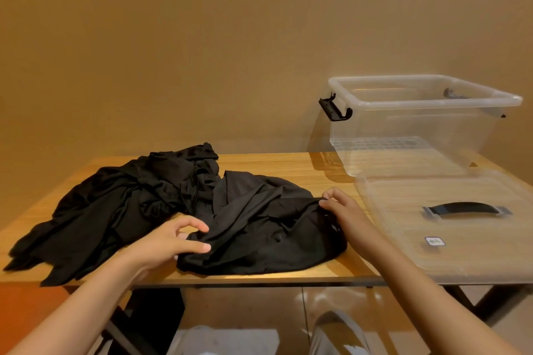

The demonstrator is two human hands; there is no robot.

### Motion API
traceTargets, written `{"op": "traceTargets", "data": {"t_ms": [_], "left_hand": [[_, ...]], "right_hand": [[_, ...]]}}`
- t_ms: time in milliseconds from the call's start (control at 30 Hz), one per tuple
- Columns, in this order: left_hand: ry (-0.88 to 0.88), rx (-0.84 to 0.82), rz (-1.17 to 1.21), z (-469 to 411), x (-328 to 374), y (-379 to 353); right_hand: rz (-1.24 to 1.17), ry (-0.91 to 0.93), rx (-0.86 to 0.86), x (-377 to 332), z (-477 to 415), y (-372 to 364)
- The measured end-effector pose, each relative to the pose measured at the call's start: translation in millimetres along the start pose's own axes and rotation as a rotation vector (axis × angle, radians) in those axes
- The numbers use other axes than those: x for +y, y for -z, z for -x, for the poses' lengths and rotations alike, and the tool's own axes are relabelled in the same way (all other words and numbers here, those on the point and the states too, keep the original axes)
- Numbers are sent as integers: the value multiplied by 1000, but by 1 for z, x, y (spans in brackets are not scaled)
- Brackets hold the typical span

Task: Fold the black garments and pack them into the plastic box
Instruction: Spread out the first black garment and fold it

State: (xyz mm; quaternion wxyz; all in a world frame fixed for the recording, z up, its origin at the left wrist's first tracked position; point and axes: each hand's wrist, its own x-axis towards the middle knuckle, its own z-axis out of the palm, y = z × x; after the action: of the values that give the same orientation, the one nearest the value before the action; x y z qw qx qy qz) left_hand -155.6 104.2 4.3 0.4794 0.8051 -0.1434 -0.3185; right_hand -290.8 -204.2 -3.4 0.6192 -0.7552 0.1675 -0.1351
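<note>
A heap of black garments (121,210) lies crumpled across the left and middle of the wooden table (288,166). The nearest black garment (265,236) is bunched at the front centre. My left hand (170,242) hovers at its left edge with thumb and forefinger curved and apart; no cloth shows between them. My right hand (341,207) pinches the garment's upper right edge. The clear plastic box (415,124) stands open and empty at the back right, black latches on both ends.
The box's clear lid (450,228) with a black handle lies flat at the front right, partly overhanging the table edge. A plain wall stands close behind the table. Below the front edge are table legs, floor and my knees.
</note>
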Motion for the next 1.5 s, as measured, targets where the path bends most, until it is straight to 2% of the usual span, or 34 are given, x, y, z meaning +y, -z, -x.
{"op": "traceTargets", "data": {"t_ms": [167, 267, 333, 433, 567, 700, 933, 1167, 1333, 1400, 1500], "left_hand": [[-114, -136, 272, 14, 17, -10], [-175, -147, 394, 19, 23, -9], [-208, -142, 361, 21, 29, -10], [-238, -46, 250, 22, 41, -13], [-290, 36, 262, 22, 54, -9], [-351, 31, 287, 22, 66, -5], [-394, -33, 325, 28, 79, -5], [-414, 67, 268, 22, 87, -7], [-430, 30, 345, 18, 91, -7], [-450, -21, 408, 16, 91, -10], [-470, -105, 504, 11, 92, -18]], "right_hand": [[-220, -32, 12, -2, 0, 1], [-327, -38, -20, -8, 2, 5], [-346, -24, -22, -12, 2, 8], [-318, 31, -17, -18, 0, 11], [-344, 86, -45, -29, -2, 16], [-372, 89, -67, -37, -2, 19], [-307, 128, -20, -47, -5, 22], [-240, 145, -13, -53, -9, 21], [-205, 146, -12, -59, -9, 15], [-110, 111, -71, -62, -7, 6], [78, 32, -257, -62, -4, -20]]}}
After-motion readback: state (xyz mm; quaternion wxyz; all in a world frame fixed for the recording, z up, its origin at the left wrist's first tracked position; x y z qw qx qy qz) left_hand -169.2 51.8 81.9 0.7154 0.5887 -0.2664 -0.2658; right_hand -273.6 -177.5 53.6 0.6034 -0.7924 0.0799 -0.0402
